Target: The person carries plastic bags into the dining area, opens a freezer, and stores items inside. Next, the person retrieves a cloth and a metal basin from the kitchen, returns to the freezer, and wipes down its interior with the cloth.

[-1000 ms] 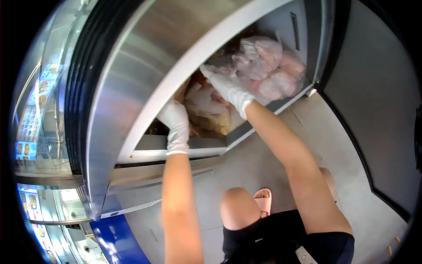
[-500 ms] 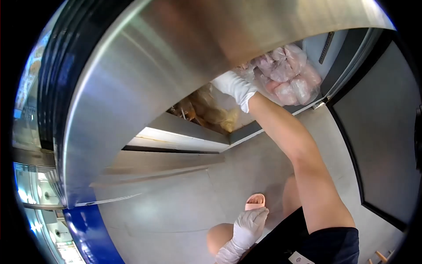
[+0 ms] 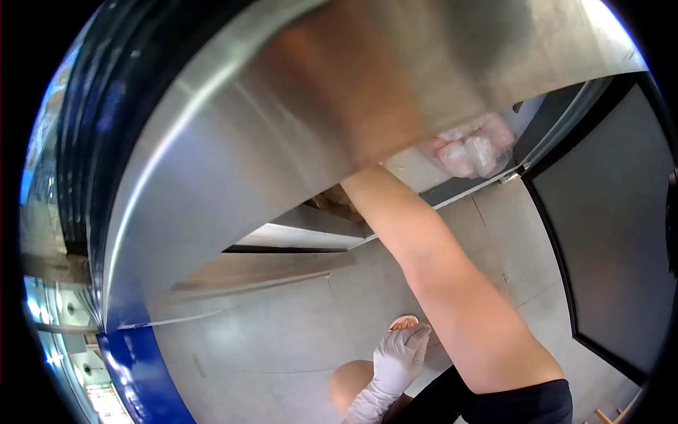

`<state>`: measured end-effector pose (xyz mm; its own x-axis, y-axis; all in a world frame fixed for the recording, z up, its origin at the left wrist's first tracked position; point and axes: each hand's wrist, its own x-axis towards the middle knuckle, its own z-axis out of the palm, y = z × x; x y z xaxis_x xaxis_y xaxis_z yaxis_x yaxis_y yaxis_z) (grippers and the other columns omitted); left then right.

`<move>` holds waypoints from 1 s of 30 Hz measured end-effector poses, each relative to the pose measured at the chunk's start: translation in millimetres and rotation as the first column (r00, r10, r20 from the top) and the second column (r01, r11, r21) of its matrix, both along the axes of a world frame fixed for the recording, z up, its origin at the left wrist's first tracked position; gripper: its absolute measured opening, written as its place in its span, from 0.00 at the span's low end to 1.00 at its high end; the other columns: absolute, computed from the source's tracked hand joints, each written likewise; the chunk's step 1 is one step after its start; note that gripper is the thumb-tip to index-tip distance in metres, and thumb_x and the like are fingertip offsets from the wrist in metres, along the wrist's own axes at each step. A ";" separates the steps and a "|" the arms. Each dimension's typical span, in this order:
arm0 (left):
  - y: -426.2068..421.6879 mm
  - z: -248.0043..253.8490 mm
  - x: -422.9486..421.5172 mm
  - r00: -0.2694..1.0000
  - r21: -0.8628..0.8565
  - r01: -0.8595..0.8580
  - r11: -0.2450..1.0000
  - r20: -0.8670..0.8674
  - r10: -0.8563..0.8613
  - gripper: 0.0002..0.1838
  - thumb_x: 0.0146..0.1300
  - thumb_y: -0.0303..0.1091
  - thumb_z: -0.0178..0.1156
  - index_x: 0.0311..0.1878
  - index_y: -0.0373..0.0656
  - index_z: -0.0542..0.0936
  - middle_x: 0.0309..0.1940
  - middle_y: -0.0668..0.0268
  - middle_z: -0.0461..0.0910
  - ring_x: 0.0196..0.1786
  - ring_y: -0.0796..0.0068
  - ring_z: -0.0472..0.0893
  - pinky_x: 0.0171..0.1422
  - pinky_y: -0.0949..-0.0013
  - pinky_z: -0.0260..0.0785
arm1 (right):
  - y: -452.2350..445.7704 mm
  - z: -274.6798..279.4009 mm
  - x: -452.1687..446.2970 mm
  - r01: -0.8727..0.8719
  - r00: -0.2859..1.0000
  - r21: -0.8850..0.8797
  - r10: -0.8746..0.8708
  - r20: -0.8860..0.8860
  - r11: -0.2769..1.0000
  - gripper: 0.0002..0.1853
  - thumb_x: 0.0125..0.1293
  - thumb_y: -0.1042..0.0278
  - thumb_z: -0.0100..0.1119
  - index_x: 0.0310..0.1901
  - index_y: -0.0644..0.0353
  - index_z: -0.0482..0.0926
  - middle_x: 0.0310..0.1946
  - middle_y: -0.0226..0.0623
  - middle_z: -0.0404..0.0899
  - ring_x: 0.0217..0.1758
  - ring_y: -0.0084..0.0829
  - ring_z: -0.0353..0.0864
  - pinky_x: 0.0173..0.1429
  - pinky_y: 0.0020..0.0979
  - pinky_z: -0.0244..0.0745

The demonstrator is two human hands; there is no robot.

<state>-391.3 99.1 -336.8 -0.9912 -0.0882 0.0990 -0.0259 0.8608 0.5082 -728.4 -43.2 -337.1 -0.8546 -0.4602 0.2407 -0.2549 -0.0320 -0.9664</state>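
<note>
My left hand [image 3: 399,360], in a white glove, hangs low over my knee with its fingers curled together; nothing is plainly seen in it. The right forearm reaches into the cabinet under the steel edge [image 3: 282,141], and my right hand is hidden there. Pink meat in clear plastic bags [image 3: 477,152] lies inside, to the right of that forearm. Some brownish bagged items [image 3: 335,203] show just left of the forearm, mostly covered by the steel top and the arm.
An open dark door panel [image 3: 607,212] stands at the right. Below is grey tiled floor [image 3: 268,339]. A blue panel [image 3: 145,371] is at the lower left, and the sandal [image 3: 405,322] on my foot shows near the left hand.
My left hand has come out of the cabinet and down over my knee. My right hand has gone deeper, out of sight. The steel top now covers more of the view of the bags.
</note>
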 end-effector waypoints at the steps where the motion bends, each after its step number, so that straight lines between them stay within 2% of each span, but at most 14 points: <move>1: 0.6 -4.1 3.5 1.000 0.010 -0.006 1.000 0.007 0.006 0.08 0.53 0.29 0.60 0.38 0.45 0.79 0.35 0.69 0.80 0.31 0.67 0.77 0.33 0.67 0.70 | 3.0 1.4 -2.0 -0.008 1.000 0.035 0.009 -0.015 0.999 0.26 0.65 0.52 0.42 0.58 0.60 0.64 0.54 0.46 0.68 0.54 0.41 0.70 0.57 0.37 0.68; 3: 2.5 -18.2 14.9 1.000 0.042 -0.010 0.999 0.028 0.009 0.09 0.53 0.29 0.60 0.39 0.45 0.78 0.35 0.69 0.80 0.31 0.67 0.77 0.35 0.67 0.70 | 13.3 4.9 -10.7 -0.002 0.997 0.120 0.011 -0.074 0.993 0.25 0.65 0.52 0.43 0.58 0.61 0.65 0.54 0.46 0.69 0.54 0.41 0.71 0.57 0.37 0.68; 6: 14.2 -16.8 27.3 1.000 0.108 -0.022 0.994 -0.014 0.023 0.07 0.52 0.29 0.61 0.36 0.46 0.79 0.33 0.69 0.80 0.31 0.66 0.78 0.32 0.66 0.70 | 29.5 4.6 -18.0 0.064 0.980 0.281 -0.008 -0.197 0.958 0.24 0.64 0.54 0.43 0.57 0.61 0.66 0.55 0.47 0.69 0.55 0.42 0.71 0.58 0.37 0.68; 10: 22.1 -14.9 31.9 1.000 0.123 -0.004 0.992 0.017 0.002 0.07 0.53 0.29 0.61 0.37 0.45 0.79 0.33 0.70 0.80 0.31 0.68 0.78 0.32 0.67 0.70 | 44.8 5.2 -29.1 0.140 0.941 0.450 0.024 -0.339 0.882 0.23 0.64 0.55 0.44 0.56 0.61 0.68 0.55 0.48 0.70 0.56 0.44 0.72 0.59 0.37 0.67; 12: 24.3 -15.2 32.9 0.999 0.127 0.014 0.992 0.028 -0.017 0.07 0.52 0.29 0.61 0.37 0.45 0.79 0.33 0.70 0.80 0.30 0.69 0.79 0.32 0.68 0.70 | 46.6 3.7 -30.0 0.104 0.950 0.538 0.076 -0.302 0.837 0.24 0.64 0.56 0.45 0.56 0.62 0.68 0.55 0.48 0.70 0.56 0.44 0.72 0.59 0.36 0.68; 14: 27.0 -13.9 32.2 0.999 0.123 0.016 0.992 0.030 -0.020 0.07 0.52 0.29 0.61 0.36 0.44 0.79 0.33 0.70 0.80 0.30 0.68 0.79 0.31 0.68 0.70 | 39.2 -1.5 -36.8 -0.013 0.995 0.549 0.063 -0.071 0.836 0.22 0.64 0.57 0.44 0.55 0.63 0.70 0.56 0.47 0.70 0.56 0.41 0.73 0.56 0.34 0.69; 20: 25.2 -17.0 37.6 0.997 0.089 0.027 0.996 0.065 -0.033 0.08 0.51 0.28 0.61 0.36 0.44 0.79 0.33 0.70 0.80 0.30 0.68 0.79 0.31 0.67 0.71 | 39.0 -31.0 -18.0 0.062 0.998 0.153 -0.061 -0.014 0.986 0.20 0.65 0.60 0.45 0.54 0.64 0.68 0.47 0.42 0.73 0.48 0.35 0.73 0.52 0.31 0.70; 23: 17.5 -15.8 41.1 0.997 0.066 0.014 0.998 0.071 -0.019 0.09 0.50 0.27 0.61 0.37 0.45 0.79 0.33 0.70 0.80 0.30 0.67 0.79 0.31 0.67 0.71 | 39.9 -44.9 -21.0 0.046 0.999 -0.103 -0.046 0.003 0.994 0.19 0.66 0.62 0.45 0.54 0.64 0.67 0.43 0.40 0.74 0.44 0.31 0.73 0.50 0.30 0.70; 25: 15.9 -13.4 43.5 0.996 0.091 0.006 0.996 0.084 -0.014 0.10 0.49 0.27 0.61 0.37 0.45 0.79 0.33 0.70 0.80 0.30 0.67 0.79 0.32 0.66 0.71 | 41.6 -58.4 -21.2 0.003 0.996 -0.286 -0.028 -0.081 0.958 0.18 0.66 0.63 0.45 0.53 0.64 0.67 0.40 0.38 0.75 0.41 0.29 0.74 0.49 0.29 0.70; 26: 15.7 -9.7 43.5 0.995 0.109 0.007 0.994 0.099 -0.018 0.10 0.49 0.27 0.61 0.37 0.45 0.78 0.33 0.69 0.80 0.30 0.67 0.79 0.32 0.66 0.71 | 40.8 -63.5 -19.0 -0.019 0.986 -0.314 -0.033 -0.161 0.949 0.18 0.66 0.63 0.45 0.53 0.64 0.66 0.39 0.38 0.76 0.40 0.28 0.74 0.48 0.28 0.70; 28: 7.1 -7.0 47.3 0.994 0.113 0.023 0.993 0.106 -0.035 0.10 0.50 0.27 0.60 0.38 0.44 0.78 0.34 0.69 0.80 0.30 0.67 0.78 0.32 0.66 0.71 | 31.5 -70.4 -14.1 -0.028 0.873 -0.214 -0.081 -0.481 0.976 0.21 0.67 0.61 0.47 0.57 0.64 0.63 0.39 0.40 0.76 0.40 0.28 0.75 0.46 0.28 0.72; 29: 0.7 -10.4 48.8 0.995 0.111 0.048 0.993 0.077 -0.057 0.09 0.51 0.28 0.60 0.38 0.43 0.78 0.34 0.68 0.80 0.31 0.67 0.78 0.32 0.66 0.71 | 29.9 -58.7 -16.7 -0.063 0.853 -0.148 -0.024 -0.522 0.987 0.22 0.66 0.61 0.48 0.58 0.64 0.62 0.41 0.41 0.75 0.43 0.29 0.74 0.48 0.29 0.72; 30: 8.7 -10.0 49.4 0.996 0.136 0.063 0.989 0.055 -0.071 0.09 0.52 0.29 0.59 0.38 0.42 0.78 0.35 0.67 0.79 0.31 0.67 0.78 0.32 0.66 0.71 | 21.5 -49.4 -4.0 -0.069 0.940 -0.132 0.021 -0.341 0.989 0.21 0.66 0.60 0.47 0.57 0.63 0.63 0.44 0.42 0.73 0.47 0.30 0.72 0.52 0.30 0.69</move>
